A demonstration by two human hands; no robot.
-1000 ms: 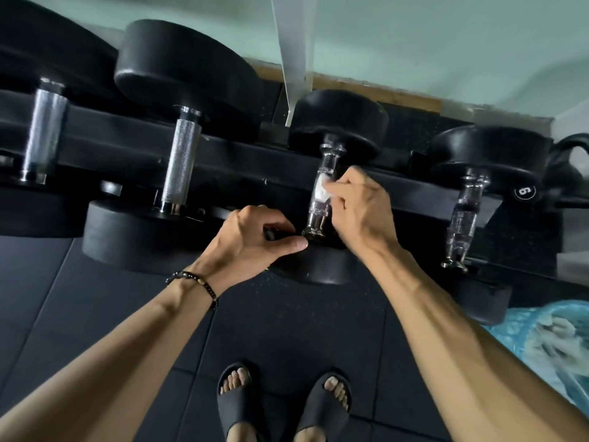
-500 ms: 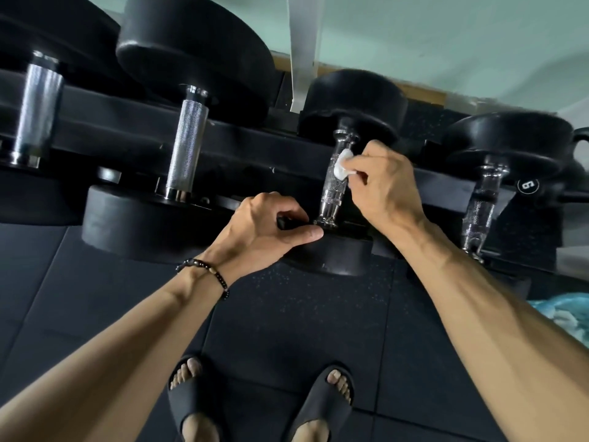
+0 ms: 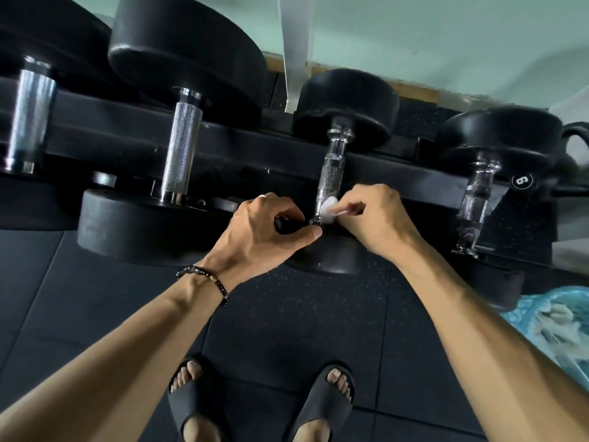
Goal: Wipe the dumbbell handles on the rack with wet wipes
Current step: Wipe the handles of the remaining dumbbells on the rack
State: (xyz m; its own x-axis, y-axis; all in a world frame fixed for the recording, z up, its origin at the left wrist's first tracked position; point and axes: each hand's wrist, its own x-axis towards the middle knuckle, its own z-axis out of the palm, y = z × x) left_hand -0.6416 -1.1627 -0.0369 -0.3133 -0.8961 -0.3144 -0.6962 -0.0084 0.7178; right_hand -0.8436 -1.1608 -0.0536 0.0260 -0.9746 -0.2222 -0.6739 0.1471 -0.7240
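Gym floor, black rack (image 3: 223, 145). Right hand (image 3: 376, 215) pinching wet wipe (image 3: 328, 209), slid from handle (image 3: 331, 173) top to near collar. Left hand (image 3: 264, 231) fingers curled on near head (image 3: 322, 253), steadying. Pass nearly complete.

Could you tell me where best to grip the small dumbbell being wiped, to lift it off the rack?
Probably the knurled chrome handle of the small black dumbbell, taken from above: it spans the rack's gap, exposed between both heads, once the wet wipe is clear.

Black dumbbell heads (image 3: 345, 103) and a black rack (image 3: 255, 145) are seen at upper frame; chrome, cross-hatched handles (image 3: 330, 173) are shown; a white wipe (image 3: 328, 210) at centre; speckled dark flooring (image 3: 318, 314) below.
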